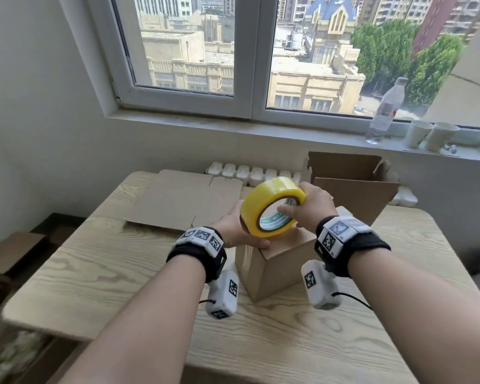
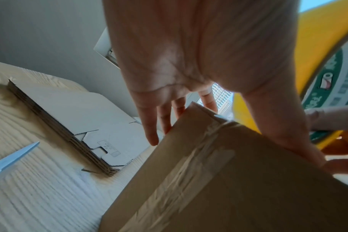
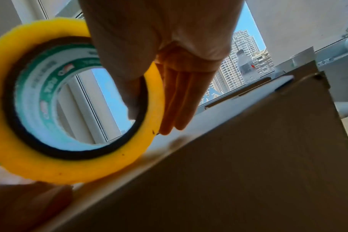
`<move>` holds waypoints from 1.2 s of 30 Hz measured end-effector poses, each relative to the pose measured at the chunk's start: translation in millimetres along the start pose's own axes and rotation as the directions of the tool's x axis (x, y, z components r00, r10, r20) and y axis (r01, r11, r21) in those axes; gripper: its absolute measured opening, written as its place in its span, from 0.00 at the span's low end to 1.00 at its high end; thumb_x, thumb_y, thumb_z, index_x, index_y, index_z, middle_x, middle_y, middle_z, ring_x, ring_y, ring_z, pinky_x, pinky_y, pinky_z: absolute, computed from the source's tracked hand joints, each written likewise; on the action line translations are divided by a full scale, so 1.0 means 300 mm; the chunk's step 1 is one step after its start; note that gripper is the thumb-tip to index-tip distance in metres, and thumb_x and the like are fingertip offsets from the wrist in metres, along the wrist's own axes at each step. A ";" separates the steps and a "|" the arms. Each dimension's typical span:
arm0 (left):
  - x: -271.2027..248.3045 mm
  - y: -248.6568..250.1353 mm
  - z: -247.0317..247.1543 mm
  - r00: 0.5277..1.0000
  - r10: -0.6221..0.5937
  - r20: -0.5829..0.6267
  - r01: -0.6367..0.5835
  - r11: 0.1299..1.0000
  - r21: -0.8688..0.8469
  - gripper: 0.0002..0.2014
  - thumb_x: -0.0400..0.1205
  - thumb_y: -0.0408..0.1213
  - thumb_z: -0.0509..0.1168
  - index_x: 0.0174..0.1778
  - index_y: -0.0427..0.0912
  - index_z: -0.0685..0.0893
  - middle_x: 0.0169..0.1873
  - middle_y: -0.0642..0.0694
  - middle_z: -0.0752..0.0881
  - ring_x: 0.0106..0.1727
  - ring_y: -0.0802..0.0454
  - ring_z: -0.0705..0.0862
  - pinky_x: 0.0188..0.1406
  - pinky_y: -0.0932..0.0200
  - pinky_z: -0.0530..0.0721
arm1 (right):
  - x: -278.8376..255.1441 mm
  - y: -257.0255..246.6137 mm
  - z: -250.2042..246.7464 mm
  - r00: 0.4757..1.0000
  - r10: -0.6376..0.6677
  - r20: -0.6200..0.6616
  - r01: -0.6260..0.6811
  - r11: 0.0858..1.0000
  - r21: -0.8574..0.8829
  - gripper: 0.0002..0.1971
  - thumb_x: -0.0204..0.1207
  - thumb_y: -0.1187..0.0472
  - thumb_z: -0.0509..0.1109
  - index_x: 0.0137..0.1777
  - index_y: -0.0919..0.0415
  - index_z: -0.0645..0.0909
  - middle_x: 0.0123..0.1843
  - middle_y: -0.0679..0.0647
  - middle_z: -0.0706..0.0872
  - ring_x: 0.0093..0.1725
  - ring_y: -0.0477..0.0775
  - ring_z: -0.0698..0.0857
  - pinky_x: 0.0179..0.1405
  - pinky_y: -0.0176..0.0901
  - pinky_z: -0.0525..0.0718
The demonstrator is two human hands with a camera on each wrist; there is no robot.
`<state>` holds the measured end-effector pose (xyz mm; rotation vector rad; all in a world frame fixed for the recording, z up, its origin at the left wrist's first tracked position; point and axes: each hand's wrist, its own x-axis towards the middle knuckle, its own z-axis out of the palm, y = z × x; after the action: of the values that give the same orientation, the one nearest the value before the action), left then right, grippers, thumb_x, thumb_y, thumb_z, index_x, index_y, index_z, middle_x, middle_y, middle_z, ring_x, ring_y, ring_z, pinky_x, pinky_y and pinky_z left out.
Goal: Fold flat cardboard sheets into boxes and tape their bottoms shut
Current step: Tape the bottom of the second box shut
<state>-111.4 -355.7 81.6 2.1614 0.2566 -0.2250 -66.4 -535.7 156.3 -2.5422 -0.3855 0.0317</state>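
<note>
A small cardboard box (image 1: 277,264) stands mid-table with its closed flaps facing up. A strip of clear tape (image 2: 189,169) runs along its seam. My left hand (image 1: 233,231) lies flat on the box top, its straight fingers (image 2: 149,125) reaching over the far edge and its thumb pressing along the near edge. Just above the box, my right hand (image 1: 311,206) grips a yellow tape roll (image 1: 272,206); in the right wrist view its thumb is hooked inside the green-printed core of the tape roll (image 3: 50,164) and the fingers (image 3: 179,102) lie outside.
A stack of flat cardboard sheets (image 1: 183,200) lies behind and left of the box. A larger open box (image 1: 352,184) stands at the back right. Blue scissors (image 2: 12,158) lie on the table (image 1: 94,273) to the left. A bottle (image 1: 385,109) and paper cups (image 1: 427,134) stand on the windowsill.
</note>
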 end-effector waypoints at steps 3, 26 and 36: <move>-0.038 0.018 -0.019 0.999 0.019 0.030 -0.019 1.000 -0.025 0.56 0.52 0.52 0.85 0.74 0.55 0.61 0.62 0.56 0.78 0.65 0.56 0.78 0.64 0.53 0.80 | 0.011 0.004 -0.012 1.000 -0.020 0.011 0.020 0.998 -0.053 0.10 0.71 0.52 0.76 0.39 0.53 0.78 0.43 0.53 0.87 0.45 0.56 0.86 0.46 0.48 0.83; -0.050 0.074 -0.085 0.961 -0.224 0.161 0.161 0.929 0.333 0.64 0.49 0.72 0.78 0.80 0.58 0.58 0.73 0.49 0.74 0.71 0.46 0.77 0.70 0.45 0.76 | -0.025 0.079 0.041 0.962 0.212 0.169 -0.207 0.977 -0.050 0.47 0.68 0.26 0.63 0.78 0.60 0.65 0.77 0.61 0.65 0.73 0.62 0.72 0.71 0.54 0.72; -0.070 0.111 -0.024 0.981 -0.080 0.178 0.079 0.997 0.009 0.36 0.65 0.40 0.83 0.66 0.46 0.73 0.53 0.51 0.83 0.58 0.52 0.82 0.62 0.55 0.80 | 0.008 0.010 0.081 0.995 0.057 0.082 -0.057 0.998 -0.009 0.09 0.79 0.51 0.64 0.56 0.50 0.81 0.67 0.53 0.76 0.67 0.62 0.77 0.65 0.58 0.78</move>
<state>-122.3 -370.3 117.2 2.1189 0.2403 -0.4619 -65.8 -524.5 134.5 -2.5635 -0.3451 0.1570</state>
